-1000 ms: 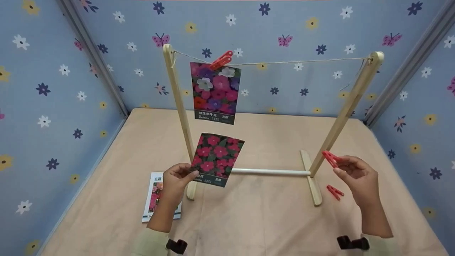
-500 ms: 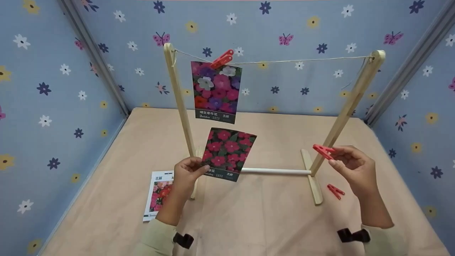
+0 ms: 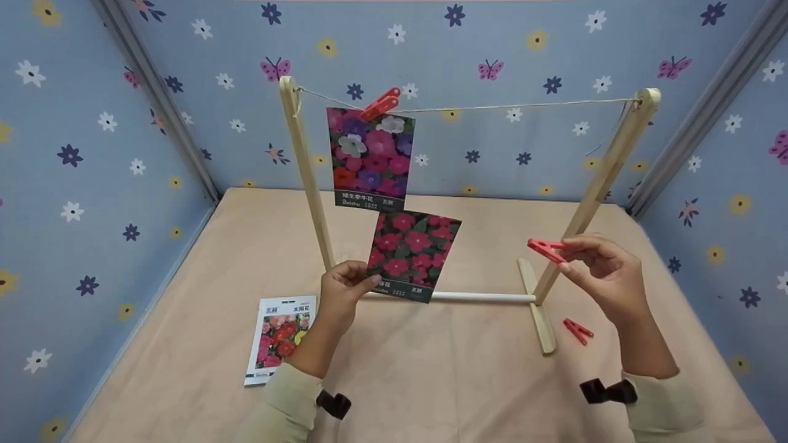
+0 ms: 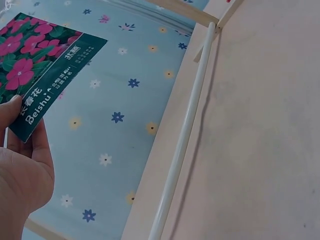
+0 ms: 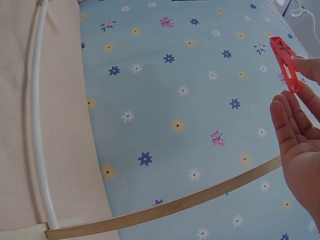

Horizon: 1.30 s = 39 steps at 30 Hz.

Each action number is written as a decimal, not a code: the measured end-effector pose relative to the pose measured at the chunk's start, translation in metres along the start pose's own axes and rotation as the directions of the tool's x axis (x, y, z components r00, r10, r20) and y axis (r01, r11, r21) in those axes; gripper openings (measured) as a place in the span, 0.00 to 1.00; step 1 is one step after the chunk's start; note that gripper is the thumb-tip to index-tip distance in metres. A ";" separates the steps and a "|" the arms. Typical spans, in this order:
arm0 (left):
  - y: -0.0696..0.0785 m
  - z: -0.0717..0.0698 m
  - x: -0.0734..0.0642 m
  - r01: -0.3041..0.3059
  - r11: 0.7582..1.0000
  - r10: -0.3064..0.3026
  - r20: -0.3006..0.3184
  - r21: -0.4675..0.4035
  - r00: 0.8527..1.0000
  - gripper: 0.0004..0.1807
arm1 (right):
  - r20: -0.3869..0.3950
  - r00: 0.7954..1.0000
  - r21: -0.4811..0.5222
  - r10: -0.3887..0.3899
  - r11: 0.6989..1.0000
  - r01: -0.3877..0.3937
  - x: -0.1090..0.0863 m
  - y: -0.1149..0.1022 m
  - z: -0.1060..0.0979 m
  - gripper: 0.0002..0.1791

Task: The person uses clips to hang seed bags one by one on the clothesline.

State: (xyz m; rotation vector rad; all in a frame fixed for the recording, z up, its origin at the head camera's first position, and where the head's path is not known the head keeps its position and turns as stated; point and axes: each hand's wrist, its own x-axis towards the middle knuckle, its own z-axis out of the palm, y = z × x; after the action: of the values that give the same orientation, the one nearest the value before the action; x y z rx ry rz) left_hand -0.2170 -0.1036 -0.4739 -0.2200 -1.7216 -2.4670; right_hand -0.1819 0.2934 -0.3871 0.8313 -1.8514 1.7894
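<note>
My left hand (image 3: 346,295) pinches a flower seed packet (image 3: 414,255) by its lower left corner, thumb in front. Pink blossoms and a dark green label show on that packet, also in the left wrist view. My right hand (image 3: 606,277) holds a red clothespin (image 3: 546,250) between thumb and fingers, its tip pointing left. Above, a second packet (image 3: 370,160) with mixed flowers hangs from the string (image 3: 492,108), clipped by another red clothespin (image 3: 380,104). The held packet's top edge overlaps the hanging one's bottom in the head view.
A wooden frame has a left post (image 3: 306,166), a right post (image 3: 609,178) and a white bottom rod (image 3: 480,298). On the cloth-covered table (image 3: 431,381) lie a white-bordered packet (image 3: 280,335), partly behind my left forearm, and a red clothespin (image 3: 578,331). Patterned walls surround the table.
My left hand has carried the pink flower packet up and to the right. My right hand has moved the clothespin up and to the left, so the two are closer together.
</note>
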 end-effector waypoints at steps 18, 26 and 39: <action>0.009 0.030 0.024 -0.039 0.996 0.042 0.031 -0.083 0.999 0.11 | 0.098 0.995 -0.105 -0.005 0.994 0.015 0.039 -0.018 0.003 0.18; 0.010 0.048 0.033 -0.014 0.986 0.022 0.042 -0.166 0.999 0.15 | 0.093 0.995 -0.121 -0.047 0.991 0.058 0.064 -0.028 0.006 0.19; 0.023 0.080 0.050 -0.063 0.960 0.073 0.025 -0.271 0.997 0.19 | 0.090 0.982 -0.339 -0.165 0.922 0.186 0.118 -0.060 0.031 0.19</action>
State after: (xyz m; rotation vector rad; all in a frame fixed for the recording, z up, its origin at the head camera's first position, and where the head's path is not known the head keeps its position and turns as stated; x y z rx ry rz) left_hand -0.2580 -0.0375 -0.4166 -0.3446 -1.3576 -2.6546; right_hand -0.2236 0.2488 -0.2655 0.8882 -1.9828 1.2910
